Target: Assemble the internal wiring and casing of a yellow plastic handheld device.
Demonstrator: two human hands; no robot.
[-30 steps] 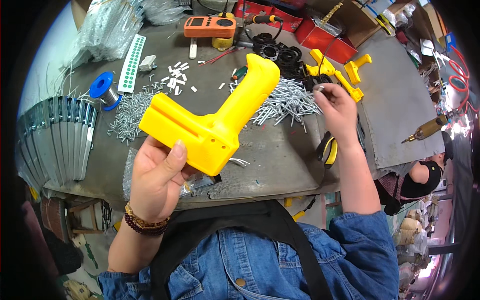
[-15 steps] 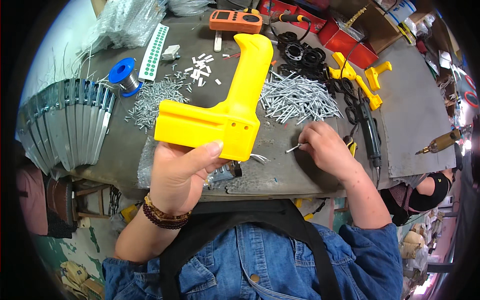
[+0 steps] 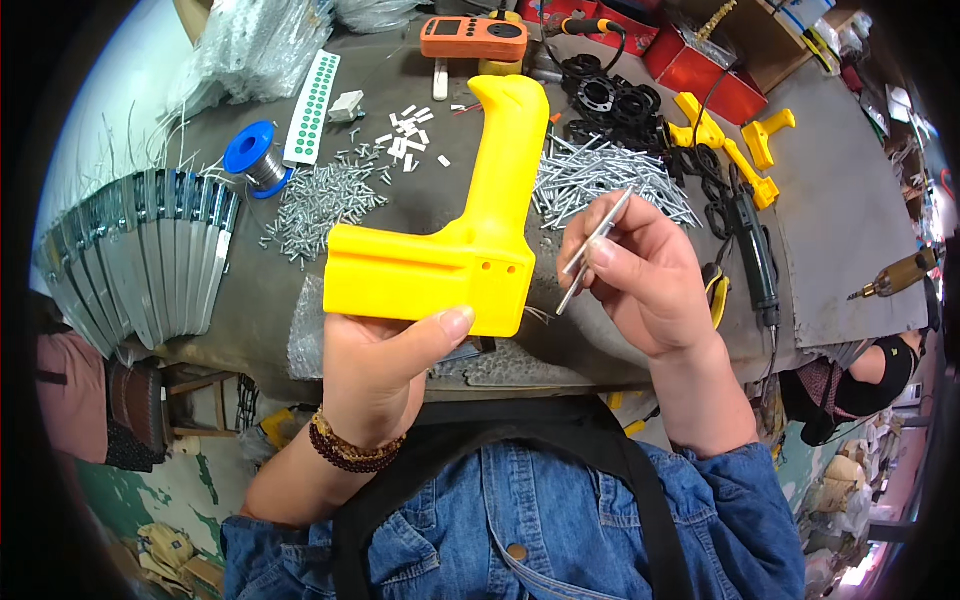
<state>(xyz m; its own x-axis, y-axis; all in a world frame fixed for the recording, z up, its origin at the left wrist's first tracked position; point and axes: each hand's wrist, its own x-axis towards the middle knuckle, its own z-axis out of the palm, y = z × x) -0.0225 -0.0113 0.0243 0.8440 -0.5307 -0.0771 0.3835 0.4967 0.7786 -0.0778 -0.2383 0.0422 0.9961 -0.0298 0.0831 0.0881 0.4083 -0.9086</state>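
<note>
My left hand (image 3: 385,370) grips a yellow plastic housing (image 3: 440,270) from below, thumb pressed on its lower edge. The housing is L-shaped, its curved handle pointing up and away, with two small holes near the corner. To its right, my right hand (image 3: 640,270) is raised and pinches two thin metal pins (image 3: 600,235) between thumb and fingers, apart from the housing. Behind that hand lies a heap of long silvery pins (image 3: 610,170). A pile of short screws (image 3: 320,205) sits left of the housing.
Grey metal strips with wires (image 3: 150,260) fan out at the left, near a blue solder spool (image 3: 257,155). An orange meter (image 3: 472,40) stands at the back. Black round parts (image 3: 610,95), yellow housings (image 3: 715,140) and a dark electric screwdriver (image 3: 755,255) lie to the right.
My right hand has lifted from the tabletop by the pin heap, turning palm-up with two pins now showing. The view has shifted slightly; my left hand still holds the housing.
</note>
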